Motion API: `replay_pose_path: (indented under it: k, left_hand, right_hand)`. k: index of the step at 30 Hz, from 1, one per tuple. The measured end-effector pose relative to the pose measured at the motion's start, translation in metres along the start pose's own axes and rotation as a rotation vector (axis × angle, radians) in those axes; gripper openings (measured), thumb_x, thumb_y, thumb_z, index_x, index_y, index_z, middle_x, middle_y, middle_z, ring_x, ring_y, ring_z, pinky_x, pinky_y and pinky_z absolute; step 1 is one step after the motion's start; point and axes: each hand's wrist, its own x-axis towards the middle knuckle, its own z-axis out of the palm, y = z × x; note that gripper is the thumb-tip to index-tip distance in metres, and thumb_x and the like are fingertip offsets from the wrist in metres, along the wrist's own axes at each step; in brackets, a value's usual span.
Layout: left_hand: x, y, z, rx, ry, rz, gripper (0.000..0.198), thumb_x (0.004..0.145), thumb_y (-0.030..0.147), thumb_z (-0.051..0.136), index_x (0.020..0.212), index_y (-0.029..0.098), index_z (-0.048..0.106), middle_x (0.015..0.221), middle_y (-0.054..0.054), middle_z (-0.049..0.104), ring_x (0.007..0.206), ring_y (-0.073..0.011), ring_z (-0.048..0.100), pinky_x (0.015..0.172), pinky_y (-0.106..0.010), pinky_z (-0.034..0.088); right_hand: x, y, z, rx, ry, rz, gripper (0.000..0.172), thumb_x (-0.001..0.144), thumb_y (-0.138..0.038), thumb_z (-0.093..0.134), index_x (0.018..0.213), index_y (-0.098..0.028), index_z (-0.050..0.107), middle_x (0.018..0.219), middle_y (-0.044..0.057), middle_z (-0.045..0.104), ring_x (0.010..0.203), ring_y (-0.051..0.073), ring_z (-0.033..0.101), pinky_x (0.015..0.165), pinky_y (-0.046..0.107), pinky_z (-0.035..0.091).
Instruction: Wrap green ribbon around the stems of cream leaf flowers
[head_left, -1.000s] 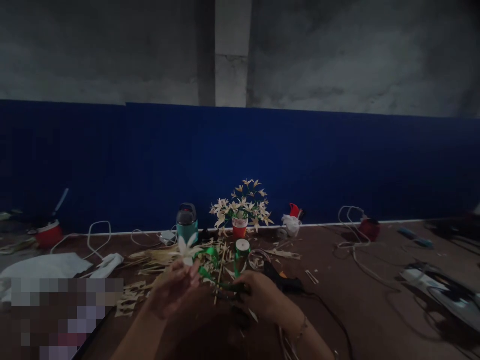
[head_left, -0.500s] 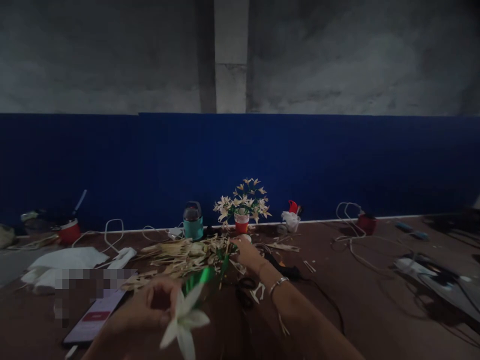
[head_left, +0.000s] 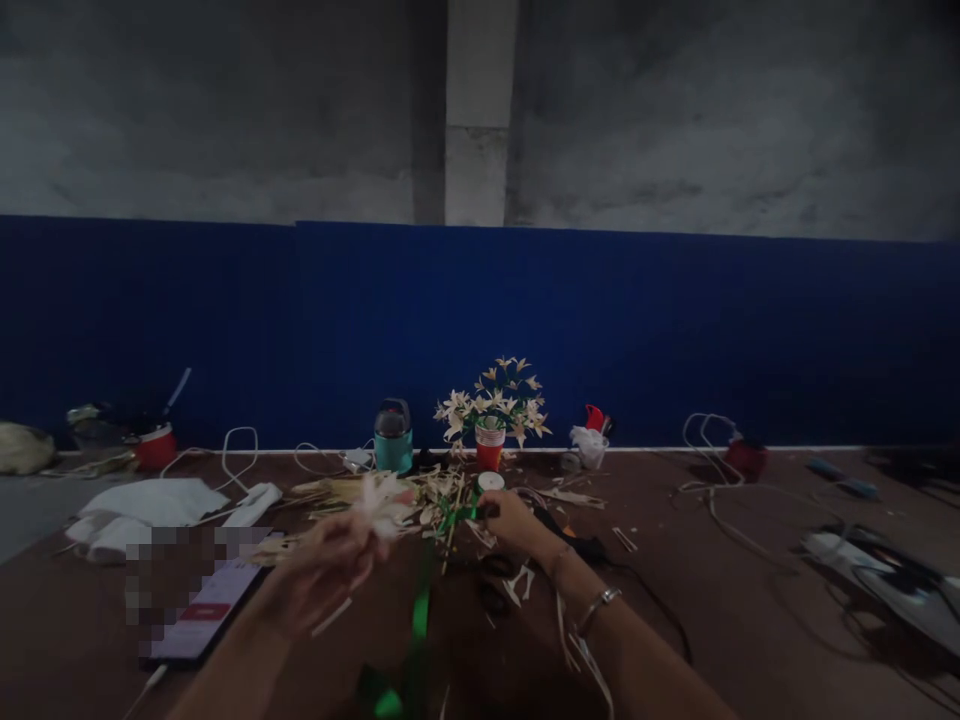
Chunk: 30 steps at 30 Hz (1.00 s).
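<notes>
My left hand (head_left: 326,560) is closed on a white artificial flower (head_left: 382,505), smeared by motion, petals upward. Farther right, my right hand (head_left: 517,522) pinches a green tape (head_left: 465,516) close to a small roll (head_left: 491,482) with a white top. A long green strip (head_left: 421,605) hangs down between my hands toward the front edge of the view; whether it joins the flower I cannot tell. Dry straw-coloured husks (head_left: 330,497) lie just beyond my left hand. Dark scissors (head_left: 495,585) appear to rest below my right hand.
A red cup (head_left: 489,452) with a bunch of white flowers (head_left: 495,400) stands by the blue wall. Left of it is a teal container (head_left: 394,450). A phone (head_left: 199,610) and white cloth (head_left: 142,510) lie left; a power strip (head_left: 862,560) and cables lie right.
My left hand has lifted the flower up and away from me, turning its petals upward. My right hand stays by the tape roll; the green strip now hangs longer. The view has shifted slightly.
</notes>
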Motion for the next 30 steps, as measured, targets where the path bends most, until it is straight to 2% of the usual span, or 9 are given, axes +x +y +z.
replay_pose_path:
  k: [3, 5, 8, 11, 18, 21, 23, 26, 30]
  left_hand:
    - [0.041, -0.022, 0.014, -0.037, -0.021, -0.096, 0.011, 0.063, 0.019, 0.069, 0.071, 0.013, 0.063, 0.085, -0.009, 0.067, 0.078, -0.0137, 0.060, 0.053, -0.014, 0.043]
    - [0.064, -0.037, 0.023, -0.016, -0.026, -0.172, 0.011, 0.063, 0.018, 0.068, 0.070, 0.013, 0.061, 0.095, -0.009, 0.065, 0.080, -0.0134, 0.061, 0.046, -0.011, 0.039]
    - [0.089, -0.050, 0.028, 0.023, -0.036, -0.209, 0.013, 0.059, 0.016, 0.069, 0.063, 0.012, 0.057, 0.076, -0.006, 0.065, 0.070, -0.0125, 0.062, 0.041, -0.011, 0.036]
    - [0.096, -0.051, 0.025, 0.091, -0.056, -0.247, 0.017, 0.054, 0.016, 0.071, 0.060, 0.011, 0.057, 0.055, -0.001, 0.059, 0.052, -0.0097, 0.059, 0.036, -0.011, 0.033]
    - [0.062, -0.019, 0.000, 0.294, -0.021, -0.265, 0.020, 0.056, 0.023, 0.072, 0.063, 0.013, 0.056, 0.071, -0.001, 0.065, 0.041, -0.0064, 0.056, 0.031, -0.013, 0.029]
    - [0.041, 0.001, -0.012, 0.398, 0.012, -0.283, 0.016, 0.059, 0.021, 0.070, 0.061, 0.013, 0.057, 0.055, 0.001, 0.062, 0.036, -0.0069, 0.053, 0.029, -0.013, 0.025]
    - [0.030, 0.012, -0.016, 0.453, 0.044, -0.283, 0.014, 0.061, 0.021, 0.069, 0.062, 0.013, 0.057, 0.041, 0.004, 0.056, 0.030, -0.0063, 0.049, 0.028, -0.012, 0.022]
    - [0.018, 0.020, -0.011, 0.654, 0.054, -0.281, 0.013, 0.066, 0.025, 0.064, 0.064, 0.015, 0.056, 0.036, 0.005, 0.055, 0.028, -0.0069, 0.047, 0.029, -0.013, 0.022]
    - [0.011, 0.019, 0.011, 0.816, -0.089, -0.291, 0.007, 0.064, 0.020, 0.061, 0.068, 0.017, 0.056, 0.033, 0.009, 0.048, 0.030, -0.0089, 0.049, 0.033, -0.015, 0.029]
  right_hand:
    - [-0.005, -0.009, -0.001, 0.081, 0.032, -0.010, 0.015, 0.066, -0.009, 0.054, 0.074, -0.012, 0.065, 0.066, 0.001, 0.065, 0.063, 0.014, 0.058, 0.057, 0.020, 0.042]
    - [-0.006, -0.012, -0.002, 0.117, 0.048, -0.015, 0.016, 0.068, -0.012, 0.052, 0.076, -0.012, 0.066, 0.067, 0.002, 0.066, 0.063, 0.014, 0.059, 0.056, 0.020, 0.043]
    - [-0.005, -0.010, -0.004, 0.129, 0.081, -0.005, 0.017, 0.069, -0.014, 0.050, 0.073, -0.013, 0.067, 0.067, 0.001, 0.067, 0.065, 0.015, 0.060, 0.058, 0.021, 0.044]
    - [-0.002, -0.002, -0.011, 0.108, 0.130, 0.037, 0.016, 0.068, -0.014, 0.052, 0.072, -0.015, 0.067, 0.070, 0.001, 0.068, 0.069, 0.017, 0.061, 0.062, 0.024, 0.045]
    - [0.003, 0.025, -0.034, 0.011, 0.181, 0.225, 0.010, 0.078, -0.021, 0.056, 0.080, -0.015, 0.064, 0.082, 0.004, 0.066, 0.078, 0.017, 0.060, 0.071, 0.031, 0.047]
    - [0.003, 0.035, -0.047, -0.027, 0.156, 0.282, 0.018, 0.085, -0.028, 0.051, 0.093, -0.014, 0.058, 0.096, 0.004, 0.060, 0.080, 0.015, 0.058, 0.070, 0.033, 0.048]
    - [0.002, 0.034, -0.052, -0.039, 0.144, 0.284, 0.016, 0.084, -0.026, 0.052, 0.092, -0.014, 0.059, 0.095, 0.005, 0.061, 0.080, 0.016, 0.058, 0.070, 0.033, 0.048]
    - [0.000, 0.013, -0.050, -0.030, 0.136, 0.216, 0.010, 0.072, -0.010, 0.058, 0.078, -0.013, 0.066, 0.086, 0.008, 0.064, 0.081, 0.021, 0.059, 0.075, 0.035, 0.045]
    - [-0.017, -0.045, -0.041, 0.049, 0.096, 0.000, 0.039, 0.063, -0.006, 0.057, 0.099, -0.020, 0.063, 0.106, 0.005, 0.061, 0.098, 0.020, 0.054, 0.087, 0.028, 0.040]
